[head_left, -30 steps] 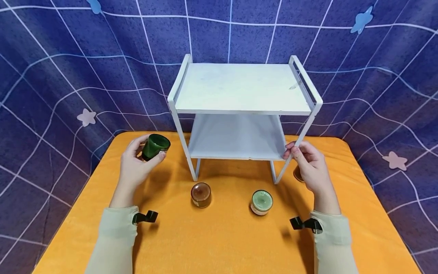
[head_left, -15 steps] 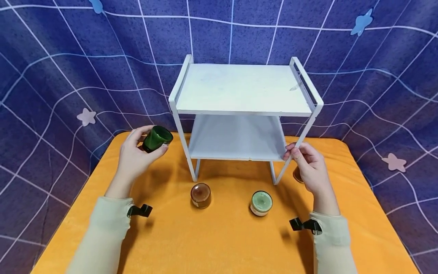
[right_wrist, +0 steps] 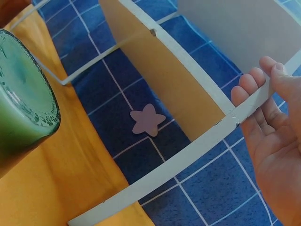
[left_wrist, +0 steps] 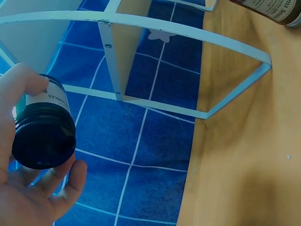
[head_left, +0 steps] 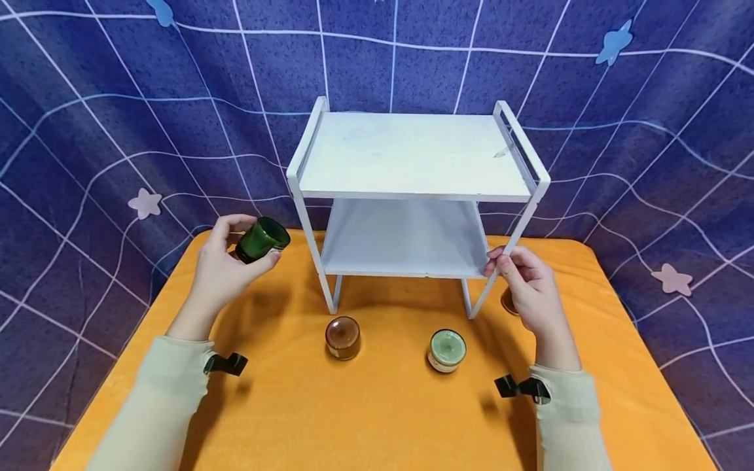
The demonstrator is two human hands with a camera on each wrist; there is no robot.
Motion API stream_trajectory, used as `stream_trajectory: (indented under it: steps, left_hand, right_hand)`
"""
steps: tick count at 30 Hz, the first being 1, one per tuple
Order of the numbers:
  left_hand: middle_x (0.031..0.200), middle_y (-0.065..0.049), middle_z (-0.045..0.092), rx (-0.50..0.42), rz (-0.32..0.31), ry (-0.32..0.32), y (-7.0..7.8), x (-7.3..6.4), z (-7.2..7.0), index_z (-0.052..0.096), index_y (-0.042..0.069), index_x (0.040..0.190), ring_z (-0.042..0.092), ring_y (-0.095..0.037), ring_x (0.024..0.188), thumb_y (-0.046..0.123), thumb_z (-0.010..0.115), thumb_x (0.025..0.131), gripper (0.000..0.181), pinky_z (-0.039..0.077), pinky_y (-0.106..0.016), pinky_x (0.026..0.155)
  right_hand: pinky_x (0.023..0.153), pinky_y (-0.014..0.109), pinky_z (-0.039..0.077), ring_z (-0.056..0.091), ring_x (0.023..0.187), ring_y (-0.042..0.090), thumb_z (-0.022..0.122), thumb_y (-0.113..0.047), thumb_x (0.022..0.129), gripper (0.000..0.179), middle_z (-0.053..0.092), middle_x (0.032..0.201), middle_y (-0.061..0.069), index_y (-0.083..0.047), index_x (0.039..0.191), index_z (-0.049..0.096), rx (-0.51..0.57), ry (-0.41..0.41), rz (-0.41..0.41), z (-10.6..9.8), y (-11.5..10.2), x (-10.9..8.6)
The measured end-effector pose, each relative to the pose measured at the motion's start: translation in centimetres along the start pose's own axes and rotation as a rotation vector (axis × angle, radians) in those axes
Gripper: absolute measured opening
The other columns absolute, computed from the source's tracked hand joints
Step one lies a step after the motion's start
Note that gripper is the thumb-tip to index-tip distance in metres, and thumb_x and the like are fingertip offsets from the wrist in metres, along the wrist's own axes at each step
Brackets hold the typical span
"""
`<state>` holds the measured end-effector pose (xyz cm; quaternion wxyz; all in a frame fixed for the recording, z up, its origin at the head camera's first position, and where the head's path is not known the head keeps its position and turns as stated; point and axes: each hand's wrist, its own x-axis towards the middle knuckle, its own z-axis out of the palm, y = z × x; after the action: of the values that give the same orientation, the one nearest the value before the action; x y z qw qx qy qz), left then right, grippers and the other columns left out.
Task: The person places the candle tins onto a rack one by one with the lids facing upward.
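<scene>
In the head view my left hand (head_left: pixel 220 268) holds a dark green glass candle jar (head_left: pixel 258 242) above the cloth, left of a white two-tier shelf (head_left: pixel 406 157). The jar is tilted, its mouth toward the shelf. Its dark base and a white label, part of which reads "CANDLES", show in the left wrist view, thumb on the label. On the other side, my right hand (head_left: pixel 537 294) pinches the shelf's front right leg (right_wrist: pixel 164 172) near the lower tier. Both tiers are bare where visible.
A brown jar (head_left: pixel 343 337) and a light green jar (head_left: pixel 446 350) stand on the orange cloth (head_left: pixel 377 412) before the shelf. Another brown jar (head_left: pixel 509 302) is partly hidden behind my right hand. A blue curtain (head_left: pixel 365 65) hangs behind.
My left hand has risen a little and its forearm has swung left, with the green candle jar tipping further toward the shelf. My right hand keeps its grip on the leg.
</scene>
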<state>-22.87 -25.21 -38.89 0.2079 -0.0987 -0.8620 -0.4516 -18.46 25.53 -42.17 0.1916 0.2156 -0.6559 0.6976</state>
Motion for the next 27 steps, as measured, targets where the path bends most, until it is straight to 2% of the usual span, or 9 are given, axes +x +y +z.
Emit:
stream_trajectory:
  steps: [6, 10, 15, 19, 27]
  left_hand:
    - [0.124, 0.001, 0.063, -0.011, -0.012, 0.025, 0.1, -0.1, -0.5, 0.060, 0.008, 0.136, 0.059, -0.014, 0.106, 0.015, 0.096, 0.081, 0.066, 0.047, -0.023, 0.085]
    - [0.122, 0.002, 0.063, -0.010, 0.008, 0.032, 0.3, 0.1, -0.7, 0.061, 0.009, 0.135, 0.059, -0.011, 0.105, 0.014, 0.096, 0.080, 0.066, 0.046, -0.023, 0.085]
    - [0.118, 0.002, 0.065, -0.030, 0.032, 0.040, 0.5, 0.3, -0.8, 0.063, 0.009, 0.135, 0.061, -0.012, 0.103, 0.011, 0.097, 0.079, 0.065, 0.049, -0.018, 0.083]
    - [0.114, 0.005, 0.066, -0.029, 0.038, 0.057, 0.7, 0.5, -0.9, 0.066, 0.012, 0.135, 0.061, -0.012, 0.100, 0.011, 0.097, 0.079, 0.064, 0.048, -0.020, 0.080]
    - [0.111, 0.006, 0.069, -0.088, 0.085, 0.077, 1.6, 1.1, -1.2, 0.067, 0.009, 0.135, 0.064, -0.011, 0.099, 0.005, 0.095, 0.078, 0.063, 0.049, -0.019, 0.085]
  right_hand:
    - [0.091, 0.024, 0.058, 0.073, 0.086, 0.013, 0.050, 0.006, 0.112, 0.020, 0.076, 0.091, 0.003, 0.023, 0.113, 0.060, -0.009, -0.007, 0.001, 0.0, 0.1, -0.2]
    - [0.091, 0.023, 0.059, 0.074, 0.086, 0.013, 0.049, 0.006, 0.113, 0.021, 0.076, 0.091, 0.004, 0.023, 0.113, 0.061, 0.005, -0.010, -0.012, -0.1, 0.1, -0.2]
    - [0.092, 0.024, 0.060, 0.074, 0.086, 0.013, 0.049, 0.006, 0.113, 0.021, 0.076, 0.091, 0.004, 0.023, 0.112, 0.060, 0.022, -0.016, -0.020, -0.1, 0.1, -0.3]
    - [0.094, 0.024, 0.059, 0.074, 0.086, 0.013, 0.048, 0.006, 0.113, 0.021, 0.076, 0.091, 0.004, 0.024, 0.112, 0.060, 0.017, -0.020, -0.018, -0.1, 0.1, -0.3]
    - [0.093, 0.023, 0.059, 0.074, 0.086, 0.013, 0.048, 0.006, 0.113, 0.020, 0.075, 0.091, 0.004, 0.023, 0.113, 0.059, -0.015, -0.018, -0.011, 0.0, 0.0, -0.1]
